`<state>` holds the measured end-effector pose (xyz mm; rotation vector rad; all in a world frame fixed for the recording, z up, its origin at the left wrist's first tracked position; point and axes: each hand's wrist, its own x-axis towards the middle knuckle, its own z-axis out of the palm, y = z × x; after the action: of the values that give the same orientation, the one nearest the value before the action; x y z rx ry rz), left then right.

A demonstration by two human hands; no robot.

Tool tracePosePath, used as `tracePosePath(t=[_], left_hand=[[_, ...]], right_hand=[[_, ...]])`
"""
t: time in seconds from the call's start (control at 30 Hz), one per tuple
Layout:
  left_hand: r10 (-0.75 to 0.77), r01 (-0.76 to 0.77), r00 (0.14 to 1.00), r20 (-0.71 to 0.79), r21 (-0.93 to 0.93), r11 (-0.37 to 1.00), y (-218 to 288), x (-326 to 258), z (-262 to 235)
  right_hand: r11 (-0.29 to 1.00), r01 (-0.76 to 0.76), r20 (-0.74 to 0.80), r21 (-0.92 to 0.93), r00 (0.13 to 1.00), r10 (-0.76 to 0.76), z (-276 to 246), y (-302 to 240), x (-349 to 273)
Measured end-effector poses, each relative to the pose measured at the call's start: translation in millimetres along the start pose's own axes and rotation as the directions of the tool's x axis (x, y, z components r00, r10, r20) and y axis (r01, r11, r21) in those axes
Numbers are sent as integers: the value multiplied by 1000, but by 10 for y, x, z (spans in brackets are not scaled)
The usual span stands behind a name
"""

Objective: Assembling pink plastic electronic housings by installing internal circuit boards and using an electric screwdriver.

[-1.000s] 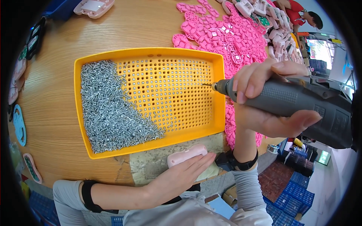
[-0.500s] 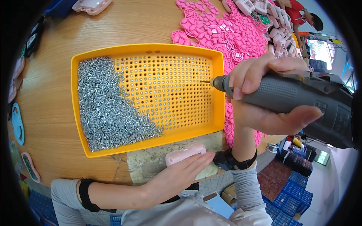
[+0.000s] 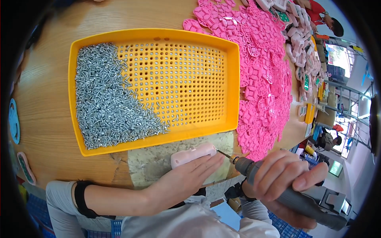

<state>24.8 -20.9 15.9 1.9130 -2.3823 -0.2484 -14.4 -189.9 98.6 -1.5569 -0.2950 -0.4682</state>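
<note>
A pale pink plastic casing (image 3: pixel 193 155), long and rounded, lies on a stained mat near the table's front edge. My left hand (image 3: pixel 195 171) holds it from the near side, fingers together along it and the thumb hidden. In my right hand (image 3: pixel 283 176) is a dark grey electric screwdriver (image 3: pixel 248 168), fingers wrapped round its body. Its thin bit points left and up, with the tip at the casing's right end; whether a screw sits on the tip is too small to tell. Beyond the casing stands a yellow tray (image 3: pixel 158 147) with loose silver screws (image 3: pixel 109 99) at its left and a perforated plate holding screws in rows.
Many bright pink plastic parts (image 3: pixel 258 91) are heaped right of the tray. Pale pink casings, some with green circuit boards, pile up at the far right (image 3: pixel 301 47). A blue part (image 3: pixel 14 121) and another casing (image 3: pixel 26 168) lie at the left edge. Other people are in the background.
My right hand has brought the screwdriver from above the tray's right side down and toward me, to the casing's right end. My left hand still holds the casing. The view has shifted slightly.
</note>
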Motion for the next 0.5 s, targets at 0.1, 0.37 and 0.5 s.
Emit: tracePosePath(t=[0.1,0.37,0.5], left_hand=[[-35,34,999,-16,-54,998,10,-5,22],[-43,34,995,-93,-95,995,-15,-38,21],[6,-7,1000,-6,-26,1000,-41,-57,-41]], right_hand=[[999,-40,-44,-29,998,38,33,52,-43],[988,-151,118,24,982,147,-18,88,-29],[973,-98,253,209,967,43,-110,222,-59]])
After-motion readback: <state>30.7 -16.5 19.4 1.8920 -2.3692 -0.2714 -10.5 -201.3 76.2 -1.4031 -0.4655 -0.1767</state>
